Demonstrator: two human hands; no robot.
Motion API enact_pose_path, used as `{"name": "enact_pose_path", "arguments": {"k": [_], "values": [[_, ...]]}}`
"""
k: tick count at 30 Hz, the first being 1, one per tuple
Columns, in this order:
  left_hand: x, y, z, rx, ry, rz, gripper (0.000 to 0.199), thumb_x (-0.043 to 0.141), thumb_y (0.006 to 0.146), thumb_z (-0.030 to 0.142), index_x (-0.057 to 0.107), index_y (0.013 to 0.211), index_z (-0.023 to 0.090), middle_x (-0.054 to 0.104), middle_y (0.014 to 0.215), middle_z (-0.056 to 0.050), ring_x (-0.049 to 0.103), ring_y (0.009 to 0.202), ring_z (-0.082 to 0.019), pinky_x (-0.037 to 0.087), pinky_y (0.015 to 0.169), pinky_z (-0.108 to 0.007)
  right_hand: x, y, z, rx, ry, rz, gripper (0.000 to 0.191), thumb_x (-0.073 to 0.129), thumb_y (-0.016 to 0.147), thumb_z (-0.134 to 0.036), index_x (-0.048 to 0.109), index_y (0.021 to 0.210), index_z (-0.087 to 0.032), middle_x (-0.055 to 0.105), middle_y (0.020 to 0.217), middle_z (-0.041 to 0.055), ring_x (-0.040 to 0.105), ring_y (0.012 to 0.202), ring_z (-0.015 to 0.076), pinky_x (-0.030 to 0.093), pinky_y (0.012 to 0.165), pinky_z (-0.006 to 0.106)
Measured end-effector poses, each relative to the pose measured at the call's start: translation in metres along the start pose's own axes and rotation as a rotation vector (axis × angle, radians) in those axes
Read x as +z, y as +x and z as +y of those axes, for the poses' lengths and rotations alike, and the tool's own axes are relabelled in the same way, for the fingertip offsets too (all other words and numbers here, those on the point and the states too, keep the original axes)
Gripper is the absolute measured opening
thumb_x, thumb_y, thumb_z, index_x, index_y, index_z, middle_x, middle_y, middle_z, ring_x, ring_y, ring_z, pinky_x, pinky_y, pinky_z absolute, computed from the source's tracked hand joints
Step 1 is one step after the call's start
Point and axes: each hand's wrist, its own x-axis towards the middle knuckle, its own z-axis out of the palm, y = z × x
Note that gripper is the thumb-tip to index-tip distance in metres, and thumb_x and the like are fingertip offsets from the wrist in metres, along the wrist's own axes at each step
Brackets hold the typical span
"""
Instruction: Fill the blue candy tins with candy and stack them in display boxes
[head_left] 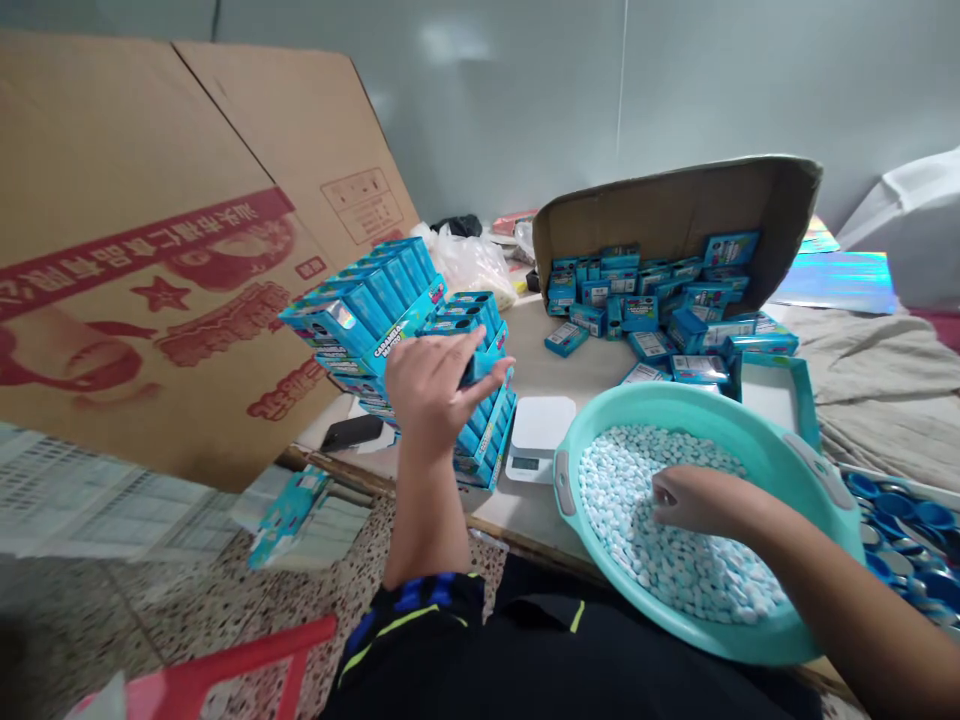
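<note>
My left hand (433,385) reaches over an upper tray of small blue cartons, its thumb and index finger around a small blue carton (475,370). Beside it rise stacked blue display boxes (375,325) printed "CARAMELO MASTIC…", packed with similar cartons. My right hand (694,498) is curled into a fist among small white and pale-blue candies (637,500). Whatever its fingers enclose is hidden. Those candies lie in a large turquoise basin (795,640) at the table's front edge. Between stack and basin sits a white digital scale (541,430).
A tipped cardboard box (675,200) spills loose blue cartons (641,312) behind the basin. An empty blue tray (780,395) adjoins it. Left stands a big cardboard carton (187,250), near a dark phone (352,432). Blue-rimmed round pieces (900,530) lie right; a red stool (225,660) is below.
</note>
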Motion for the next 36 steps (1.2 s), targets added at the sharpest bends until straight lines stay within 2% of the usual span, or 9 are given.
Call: {"name": "enact_pose_path", "arguments": {"k": [4, 8, 14, 20, 25, 27, 30, 32, 36], "values": [[0.007, 0.008, -0.038, 0.086, 0.027, -0.159, 0.041, 0.069, 0.089, 0.054, 0.072, 0.117, 0.023, 0.078, 0.103, -0.005, 0.07, 0.096, -0.023, 0.039, 0.099, -0.041, -0.001, -0.002, 0.0, 0.008, 0.013, 0.003, 0.015, 0.066, 0.085, -0.032, 0.07, 0.091, -0.019, 0.071, 0.092, 0.0067, 0.062, 0.078, 0.0222, 0.031, 0.062, 0.031], [0.015, 0.004, -0.055, 0.03, 0.056, -0.183, 0.042, 0.068, 0.089, 0.055, 0.073, 0.117, 0.024, 0.078, 0.106, -0.007, 0.068, 0.101, -0.026, 0.04, 0.098, -0.042, -0.004, -0.006, -0.003, 0.017, 0.001, 0.002, 0.017, 0.065, 0.086, -0.031, 0.07, 0.097, -0.018, 0.073, 0.094, 0.0071, 0.062, 0.082, 0.0234, 0.031, 0.061, 0.031], [0.011, -0.002, -0.068, 0.078, 0.13, -0.163, 0.042, 0.067, 0.09, 0.057, 0.075, 0.113, 0.024, 0.079, 0.101, -0.007, 0.068, 0.094, -0.027, 0.042, 0.095, -0.042, -0.007, -0.007, -0.005, 0.029, 0.004, -0.002, 0.02, 0.067, 0.086, -0.031, 0.071, 0.101, -0.018, 0.073, 0.099, 0.0076, 0.063, 0.087, 0.0251, 0.032, 0.063, 0.032], [0.027, -0.002, -0.061, 0.013, -0.025, -0.334, 0.035, 0.069, 0.09, 0.047, 0.072, 0.118, 0.026, 0.076, 0.118, -0.007, 0.065, 0.115, -0.029, 0.042, 0.106, -0.047, -0.011, -0.01, -0.009, 0.033, 0.01, -0.005, 0.016, 0.066, 0.086, -0.03, 0.069, 0.097, -0.018, 0.072, 0.095, 0.0069, 0.062, 0.083, 0.0243, 0.03, 0.061, 0.032], [0.021, -0.006, -0.042, -0.23, 0.072, -0.22, 0.054, 0.076, 0.083, 0.046, 0.062, 0.13, 0.023, 0.053, 0.145, -0.017, 0.045, 0.138, -0.036, 0.036, 0.115, -0.053, -0.011, -0.01, -0.007, 0.028, 0.039, 0.012, 0.015, 0.065, 0.085, -0.029, 0.068, 0.095, -0.019, 0.072, 0.094, 0.0069, 0.062, 0.083, 0.0239, 0.03, 0.062, 0.032], [0.015, -0.011, -0.032, -0.371, 0.132, -0.148, 0.055, 0.078, 0.079, 0.049, 0.062, 0.123, 0.02, 0.057, 0.131, -0.019, 0.05, 0.128, -0.038, 0.038, 0.11, -0.055, -0.011, -0.009, -0.006, 0.029, 0.05, 0.011, 0.016, 0.066, 0.085, -0.03, 0.068, 0.096, -0.019, 0.072, 0.094, 0.0067, 0.062, 0.083, 0.0241, 0.03, 0.062, 0.031], [0.007, -0.019, -0.017, -0.581, 0.175, -0.122, 0.034, 0.069, 0.085, 0.05, 0.06, 0.096, 0.019, 0.062, 0.095, -0.011, 0.061, 0.097, -0.029, 0.048, 0.092, -0.045, -0.009, -0.008, -0.005, 0.046, 0.052, 0.011, 0.017, 0.067, 0.085, -0.031, 0.069, 0.097, -0.019, 0.072, 0.094, 0.0065, 0.062, 0.083, 0.0243, 0.03, 0.062, 0.031], [0.006, -0.02, -0.009, -0.711, 0.16, -0.245, 0.032, 0.065, 0.086, 0.052, 0.058, 0.082, 0.021, 0.062, 0.086, -0.008, 0.061, 0.085, -0.026, 0.048, 0.081, -0.038, -0.008, -0.007, -0.004, 0.039, 0.044, 0.017, 0.017, 0.067, 0.084, -0.031, 0.068, 0.096, -0.019, 0.072, 0.093, 0.0063, 0.062, 0.082, 0.0239, 0.029, 0.061, 0.031], [0.008, -0.014, -0.003, -0.91, 0.086, -0.594, 0.04, 0.063, 0.081, 0.061, 0.063, 0.074, 0.022, 0.068, 0.095, -0.012, 0.064, 0.093, -0.031, 0.05, 0.083, -0.04, -0.006, -0.008, -0.004, 0.007, 0.023, 0.024, 0.016, 0.065, 0.084, -0.031, 0.069, 0.095, -0.019, 0.071, 0.093, 0.0062, 0.061, 0.081, 0.0229, 0.028, 0.061, 0.031]]}}
